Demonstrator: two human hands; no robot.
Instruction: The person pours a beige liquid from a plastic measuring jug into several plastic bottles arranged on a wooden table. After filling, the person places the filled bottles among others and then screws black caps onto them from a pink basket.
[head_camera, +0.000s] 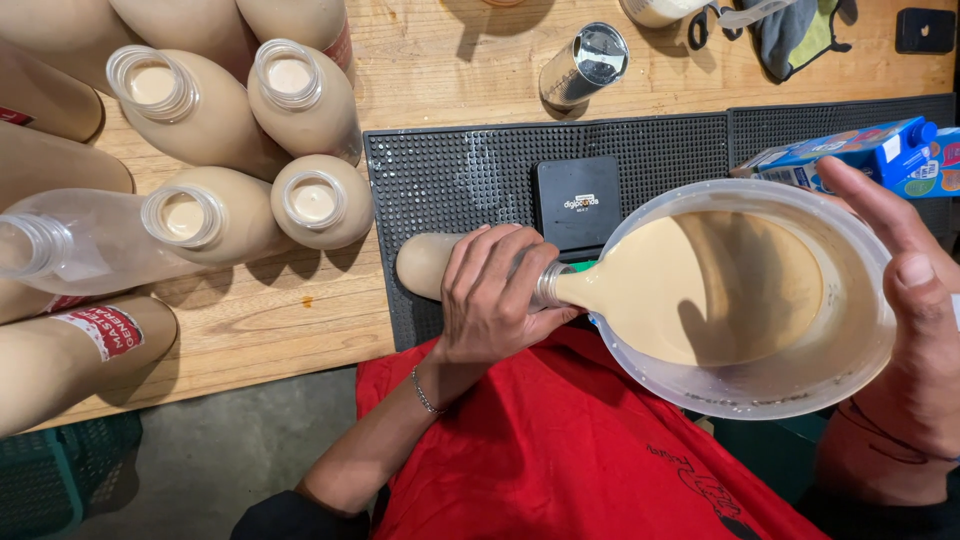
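**Beige Liquid Runs From Tub Into Hand-Held Bottle**

While the left hand (495, 295) wraps its fingers tightly around the neck of a clear plastic bottle already filled with beige liquid (430, 263), the right hand (915, 340) grips the far rim of a round translucent plastic tub (760, 395), thumb hooked over the edge and fingers curled beneath. The tub tilts toward the bottle, and its creamy beige liquid (710, 290) narrows into a tongue that meets the bottle's mouth.

The bottle stands on a black rubber studded mat (470, 170). Just behind the bottle on that mat lies a small black digital scale (576, 200). Left of the mat, on the pale wooden worktop (290, 320), stands a cluster of uncapped filled bottles (300, 110), with one empty clear bottle (80, 240) among them. Beyond the mat stands a shiny metal can (585, 65); at the mat's right end, behind the tub, rests a blue drink carton (850, 150). A red apron (560, 450) shows below the bottle.
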